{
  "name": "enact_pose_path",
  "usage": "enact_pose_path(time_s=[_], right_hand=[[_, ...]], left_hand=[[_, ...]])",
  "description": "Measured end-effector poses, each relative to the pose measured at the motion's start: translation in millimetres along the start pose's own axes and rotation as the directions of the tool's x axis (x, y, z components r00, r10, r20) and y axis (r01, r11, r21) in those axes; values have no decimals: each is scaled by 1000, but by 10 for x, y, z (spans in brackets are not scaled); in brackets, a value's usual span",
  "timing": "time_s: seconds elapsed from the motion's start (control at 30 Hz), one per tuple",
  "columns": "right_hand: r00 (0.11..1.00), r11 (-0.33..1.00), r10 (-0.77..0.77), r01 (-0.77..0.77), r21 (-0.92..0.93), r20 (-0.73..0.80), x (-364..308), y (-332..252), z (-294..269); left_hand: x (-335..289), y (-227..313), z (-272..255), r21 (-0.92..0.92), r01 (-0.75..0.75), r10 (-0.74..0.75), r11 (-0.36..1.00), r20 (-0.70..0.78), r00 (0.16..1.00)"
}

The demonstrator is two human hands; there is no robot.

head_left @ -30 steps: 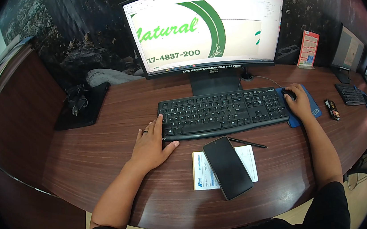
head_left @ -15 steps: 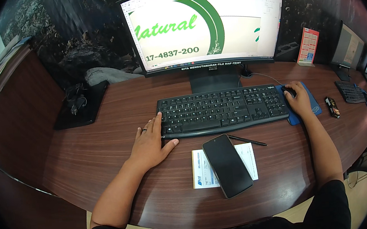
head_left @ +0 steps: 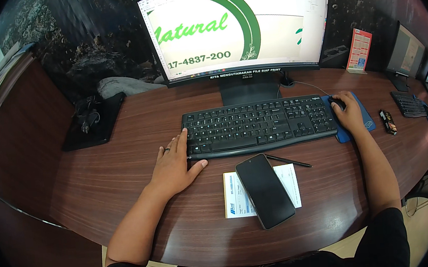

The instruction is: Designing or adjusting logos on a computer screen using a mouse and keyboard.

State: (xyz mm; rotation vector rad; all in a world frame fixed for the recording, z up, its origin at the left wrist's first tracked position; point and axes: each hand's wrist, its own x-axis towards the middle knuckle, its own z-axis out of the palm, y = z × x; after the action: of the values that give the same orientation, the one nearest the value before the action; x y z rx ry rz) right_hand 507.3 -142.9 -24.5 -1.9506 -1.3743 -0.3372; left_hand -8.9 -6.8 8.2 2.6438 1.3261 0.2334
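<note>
A black keyboard [head_left: 260, 124] lies across the desk below a wide monitor [head_left: 238, 26], whose screen shows a green curved design with lettering. My left hand [head_left: 175, 161] rests at the keyboard's left end, fingers stretched out and thumb spread along its front edge. On the blue mouse pad [head_left: 364, 112] at the right, my right hand [head_left: 347, 111] is closed over a dark computer mouse [head_left: 335, 102], mostly hidden under the fingers. In front of the keyboard a black smartphone [head_left: 265, 190] lies aslant on a white printed pad of paper [head_left: 234, 196]. A black pen [head_left: 289, 160] lies beside the phone.
A black flat case with coiled cables [head_left: 87, 118] lies at the left, near a wooden partition [head_left: 24, 117] topped with papers. To the right stand a red desk calendar [head_left: 359, 50], a small dark box [head_left: 387, 122], a second keyboard [head_left: 408, 104] and another monitor [head_left: 406, 53].
The view has tilted very slightly, so the monitor and keyboard sit a little higher in the picture. Both hands keep their places at the keyboard and the mouse.
</note>
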Motion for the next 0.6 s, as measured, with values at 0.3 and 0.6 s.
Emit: enact_pose_path(time_s=[0.3, 0.6], right_hand=[[1000, 1000, -15, 15, 4, -3, 3, 4, -4], [998, 999, 40, -40, 0, -46, 3, -85, -12]], left_hand=[[-2, 38, -39, -11, 15, -15, 1000, 13, 1000], [-4, 27, -28, -7, 25, -25, 1000, 22, 999]])
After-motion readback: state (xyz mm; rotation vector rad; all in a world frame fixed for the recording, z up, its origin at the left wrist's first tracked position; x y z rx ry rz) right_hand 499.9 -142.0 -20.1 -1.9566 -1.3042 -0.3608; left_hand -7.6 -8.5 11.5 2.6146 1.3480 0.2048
